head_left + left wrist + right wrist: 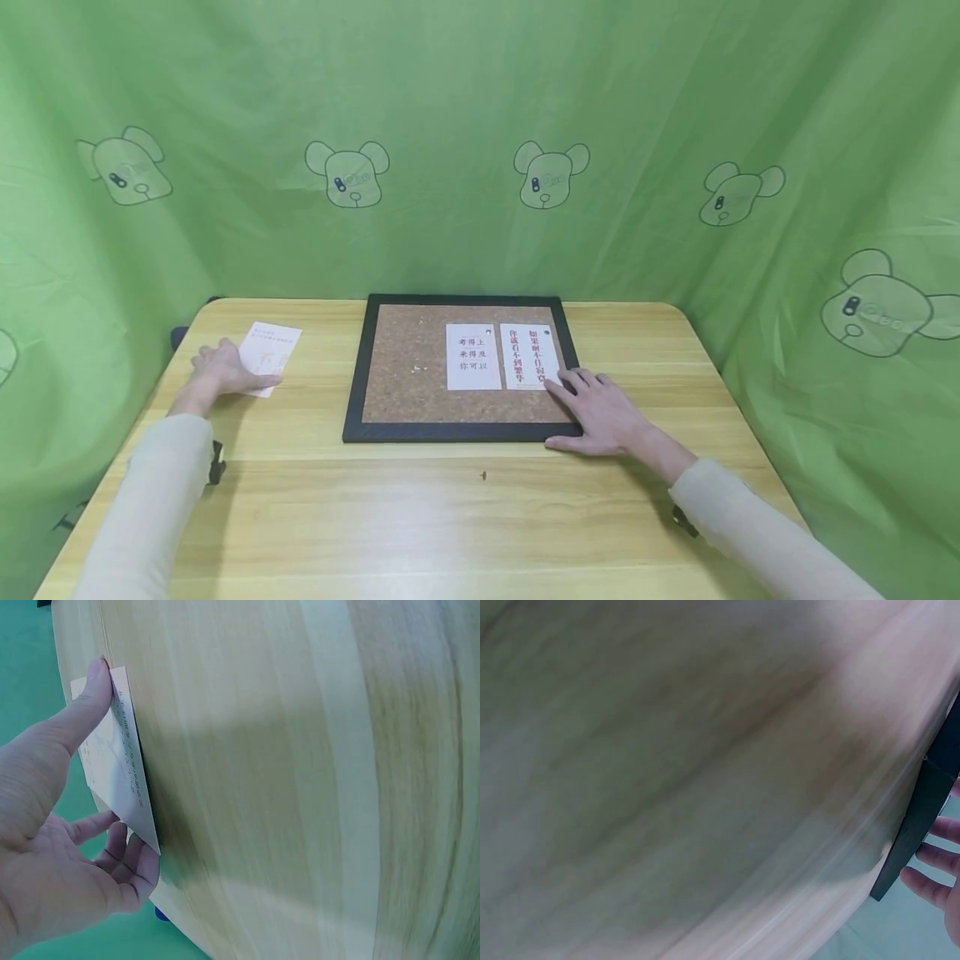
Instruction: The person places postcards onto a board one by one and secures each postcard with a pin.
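Note:
My left hand (217,372) holds a white card (272,350) with red print at the table's left side. The left wrist view shows this card tilted, its edges between the thumb and the fingers. In the middle at the back lies a corkboard (405,392) with a black frame. Two cards are pinned on its right half: a printed white card (472,379) and, beside it, a card with red lettering (513,337). My right hand (611,421) rests at the board's lower right corner, fingers spread over the frame and a fingertip at the red-lettered card.
A small pushpin (483,476) stands on the wooden table (375,517) in front of the board. Green curtains (450,242) with bear-head outlines hang behind the table and along both sides. White scraps (418,368) show on the cork's left half.

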Demonstrator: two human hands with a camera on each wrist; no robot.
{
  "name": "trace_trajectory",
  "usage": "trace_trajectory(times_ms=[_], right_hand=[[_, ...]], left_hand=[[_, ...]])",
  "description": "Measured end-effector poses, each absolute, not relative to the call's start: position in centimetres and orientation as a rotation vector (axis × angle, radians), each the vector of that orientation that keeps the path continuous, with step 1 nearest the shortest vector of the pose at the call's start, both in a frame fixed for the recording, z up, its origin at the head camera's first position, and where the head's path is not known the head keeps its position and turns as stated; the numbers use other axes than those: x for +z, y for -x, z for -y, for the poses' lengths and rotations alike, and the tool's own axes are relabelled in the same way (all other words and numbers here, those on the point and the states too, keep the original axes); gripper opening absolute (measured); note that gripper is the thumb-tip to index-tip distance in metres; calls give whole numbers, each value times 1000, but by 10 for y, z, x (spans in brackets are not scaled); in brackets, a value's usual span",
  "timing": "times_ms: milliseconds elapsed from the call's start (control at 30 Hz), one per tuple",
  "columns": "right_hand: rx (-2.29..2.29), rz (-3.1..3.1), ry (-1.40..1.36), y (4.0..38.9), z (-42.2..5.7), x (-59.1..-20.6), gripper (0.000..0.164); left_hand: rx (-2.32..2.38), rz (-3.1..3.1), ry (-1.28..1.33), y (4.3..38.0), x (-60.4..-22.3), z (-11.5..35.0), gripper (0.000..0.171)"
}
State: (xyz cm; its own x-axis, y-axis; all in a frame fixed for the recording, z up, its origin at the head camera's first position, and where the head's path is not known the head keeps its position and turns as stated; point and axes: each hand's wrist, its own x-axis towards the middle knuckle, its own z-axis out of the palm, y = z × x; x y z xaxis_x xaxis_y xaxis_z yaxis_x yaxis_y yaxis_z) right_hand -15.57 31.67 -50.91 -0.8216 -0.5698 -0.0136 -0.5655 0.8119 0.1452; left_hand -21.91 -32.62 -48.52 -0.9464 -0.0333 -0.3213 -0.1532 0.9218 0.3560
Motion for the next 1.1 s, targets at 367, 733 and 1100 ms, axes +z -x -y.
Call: trace_trajectory(times_ms=[367,733,1100], right_hand=[[-221,2959,-925,156,-316,-508,110],[-218,2948,-929,156,-317,-509,110],[-214,2943,-925,156,-317,-510,110]], left_hand=[[541,-2832,106,216,-479,320,120],[422,-2874,36,215,-473,312,108],[429,-2888,-24,215,-472,307,106]])
